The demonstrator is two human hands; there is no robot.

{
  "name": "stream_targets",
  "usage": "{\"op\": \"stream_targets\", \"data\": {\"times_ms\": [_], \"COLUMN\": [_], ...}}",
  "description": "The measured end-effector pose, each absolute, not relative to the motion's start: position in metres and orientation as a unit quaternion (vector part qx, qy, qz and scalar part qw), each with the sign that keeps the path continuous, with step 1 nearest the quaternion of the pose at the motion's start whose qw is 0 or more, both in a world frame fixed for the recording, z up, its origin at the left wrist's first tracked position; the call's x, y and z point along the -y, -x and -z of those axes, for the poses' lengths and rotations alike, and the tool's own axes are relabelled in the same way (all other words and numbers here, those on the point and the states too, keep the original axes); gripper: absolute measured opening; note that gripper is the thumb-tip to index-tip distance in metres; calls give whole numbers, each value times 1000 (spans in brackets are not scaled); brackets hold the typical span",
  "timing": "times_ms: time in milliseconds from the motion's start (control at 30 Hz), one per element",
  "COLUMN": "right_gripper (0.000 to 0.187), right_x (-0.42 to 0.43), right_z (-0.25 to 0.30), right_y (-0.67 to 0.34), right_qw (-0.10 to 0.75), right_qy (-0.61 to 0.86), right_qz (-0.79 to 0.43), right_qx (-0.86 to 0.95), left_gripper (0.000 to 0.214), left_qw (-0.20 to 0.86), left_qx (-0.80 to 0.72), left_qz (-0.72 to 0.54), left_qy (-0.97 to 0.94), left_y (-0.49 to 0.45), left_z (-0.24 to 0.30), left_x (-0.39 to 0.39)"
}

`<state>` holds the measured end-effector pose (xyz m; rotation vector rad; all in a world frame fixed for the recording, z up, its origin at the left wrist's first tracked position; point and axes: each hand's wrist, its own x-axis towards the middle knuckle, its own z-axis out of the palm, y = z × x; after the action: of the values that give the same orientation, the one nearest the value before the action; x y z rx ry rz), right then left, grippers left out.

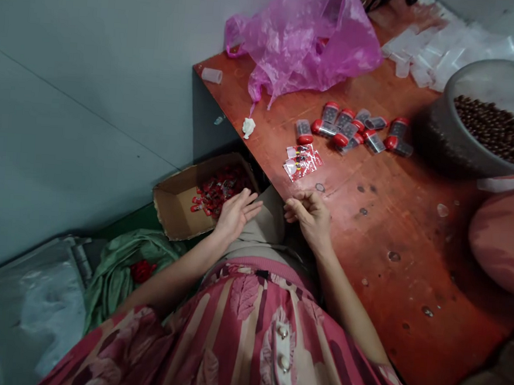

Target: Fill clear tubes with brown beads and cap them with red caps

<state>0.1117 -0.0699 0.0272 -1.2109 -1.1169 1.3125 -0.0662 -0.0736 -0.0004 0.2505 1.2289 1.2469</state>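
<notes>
My left hand [237,213] hovers with outstretched fingers above my lap, beside the cardboard box [174,204]. Nothing shows in it. My right hand [310,215] is at the table's edge, thumb and fingers pinched together; whatever may lie between them is too small to make out. Just beyond it, a few shiny printed red labels [302,161] lie on the table. Past these, several small clear containers with red caps [347,128] are clustered, dark contents showing inside. Red items [222,190] fill part of the cardboard box.
The reddish table [369,224] holds a crumpled pink plastic bag [302,43], a lone clear tube [212,75] and a white wad [248,127]. To the right stand a tub of brown balls [448,106], a pink container [500,239] and piled clear tubes [434,52]. A green sack [124,259] lies lower left.
</notes>
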Motion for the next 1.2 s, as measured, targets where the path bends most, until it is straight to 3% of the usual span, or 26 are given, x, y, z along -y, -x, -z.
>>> {"op": "stream_targets", "data": {"times_ms": [100,233,367,567,733,867,967,1067,1200], "right_gripper": [32,30,28,24,43,45,45,46,37], "right_x": [72,77,81,67,33,17,15,14,3], "right_z": [-28,-28,-29,-32,-35,-41,-50,-59,-65], "right_y": [-121,-124,-131,-145,-148,-152,-163,-177,-197], "right_qw": [494,480,473,492,591,594,548,447,333], "right_qy": [513,519,517,528,512,499,475,433,431], "right_qz": [-534,-540,-545,-513,-473,-489,-528,-583,-581], "right_qx": [456,456,460,464,407,399,441,522,605], "left_gripper": [29,30,21,14,18,20,21,18,25], "left_qw": [521,354,263,247,291,413,540,656,705], "left_qx": [-516,-489,-524,-537,-486,-463,-475,-458,-441], "left_qz": [-563,-474,-411,-442,-494,-532,-515,-423,-348], "left_qy": [-382,-642,-698,-675,-659,-576,-466,-426,-433], "left_y": [45,19,8,3,-6,-11,-6,-2,-3], "left_z": [-14,-25,-14,-5,-19,-37,-42,-40,-36], "left_x": [47,-4,-33,-33,-6,19,24,20,16]}}
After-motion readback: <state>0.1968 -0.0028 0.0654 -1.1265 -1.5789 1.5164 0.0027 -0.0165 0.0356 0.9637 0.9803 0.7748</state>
